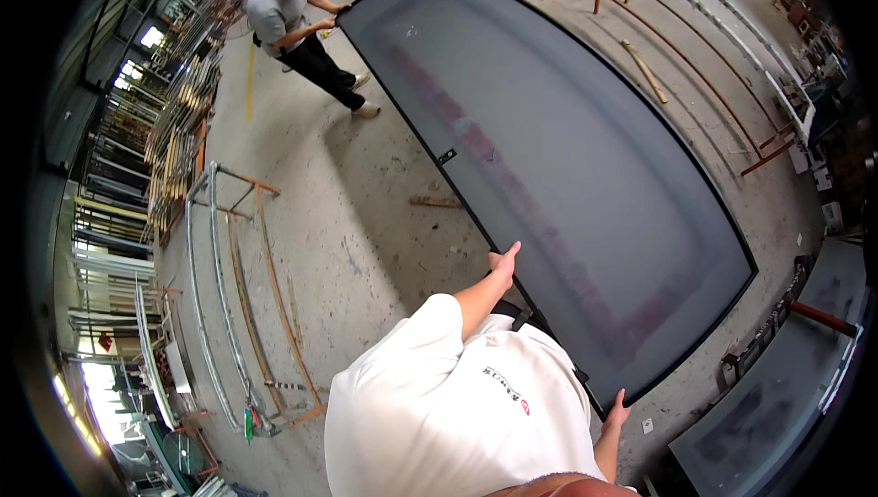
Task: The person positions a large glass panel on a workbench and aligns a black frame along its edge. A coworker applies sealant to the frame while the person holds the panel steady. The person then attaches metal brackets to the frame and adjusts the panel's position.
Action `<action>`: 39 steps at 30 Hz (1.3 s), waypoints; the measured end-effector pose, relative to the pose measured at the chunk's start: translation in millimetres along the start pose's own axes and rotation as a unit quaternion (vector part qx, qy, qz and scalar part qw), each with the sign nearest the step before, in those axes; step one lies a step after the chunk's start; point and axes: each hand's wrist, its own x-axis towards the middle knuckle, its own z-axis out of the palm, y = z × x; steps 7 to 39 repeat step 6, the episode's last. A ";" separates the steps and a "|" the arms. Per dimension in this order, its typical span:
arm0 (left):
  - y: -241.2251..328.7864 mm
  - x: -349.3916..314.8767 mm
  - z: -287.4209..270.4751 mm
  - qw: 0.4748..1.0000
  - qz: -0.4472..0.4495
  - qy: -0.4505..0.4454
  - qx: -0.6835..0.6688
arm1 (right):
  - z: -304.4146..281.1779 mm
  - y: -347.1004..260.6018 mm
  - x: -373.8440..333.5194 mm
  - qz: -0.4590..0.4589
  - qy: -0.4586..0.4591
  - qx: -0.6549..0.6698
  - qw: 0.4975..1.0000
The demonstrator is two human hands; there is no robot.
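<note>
A large grey panel (549,122) with black edges and a reddish smeared band stretches from my waist to the far end of the view. A small dark metal fitting (446,157) sits on its left edge. My left hand (501,264) grips that long edge, thumb on top, with the other fingers mostly hidden. At the panel's near corner my right hand (617,410) grasps the edge, its thumb pointing up and its fingers partly hidden. A co-worker (283,12) in a grey shirt holds the far left corner with both hands.
A tubular metal rack (219,268) stands on the left, and another rack (704,67) at the upper right. Wooden strips (645,72) lie on the floor. A second grey panel (777,387) is at the lower right. Stacked long profiles (174,149) line the left wall.
</note>
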 end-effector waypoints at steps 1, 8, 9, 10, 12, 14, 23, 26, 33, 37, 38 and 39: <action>3.9 -1.7 4.9 1.000 -0.011 -0.001 -0.001 | 2.3 -5.2 -0.1 0.002 -0.002 -0.007 1.000; -2.2 10.6 5.4 0.998 -0.041 -0.016 -0.046 | -0.9 -7.7 7.0 0.013 -0.014 -0.014 1.000; -2.2 10.6 5.4 0.998 -0.041 -0.016 -0.046 | -0.9 -7.7 7.0 0.013 -0.014 -0.014 1.000; -2.2 10.6 5.4 0.998 -0.041 -0.016 -0.046 | -0.9 -7.7 7.0 0.013 -0.014 -0.014 1.000; -2.2 10.6 5.4 0.998 -0.041 -0.016 -0.046 | -0.9 -7.7 7.0 0.013 -0.014 -0.014 1.000; -2.2 10.6 5.4 0.998 -0.041 -0.016 -0.046 | -0.9 -7.7 7.0 0.013 -0.014 -0.014 1.000; -2.2 10.6 5.4 0.998 -0.041 -0.016 -0.046 | -0.9 -7.7 7.0 0.013 -0.014 -0.014 1.000; -2.2 10.6 5.4 0.998 -0.041 -0.016 -0.046 | -0.9 -7.7 7.0 0.013 -0.014 -0.014 1.000; -2.2 10.6 5.4 0.998 -0.041 -0.016 -0.046 | -0.9 -7.7 7.0 0.013 -0.014 -0.014 1.000; -2.2 10.6 5.4 0.998 -0.041 -0.016 -0.046 | -0.9 -7.7 7.0 0.013 -0.014 -0.014 1.000; -2.2 10.6 5.4 0.998 -0.041 -0.016 -0.046 | -0.9 -7.7 7.0 0.013 -0.014 -0.014 1.000; -2.2 10.6 5.4 0.998 -0.041 -0.016 -0.046 | -0.9 -7.7 7.0 0.013 -0.014 -0.014 1.000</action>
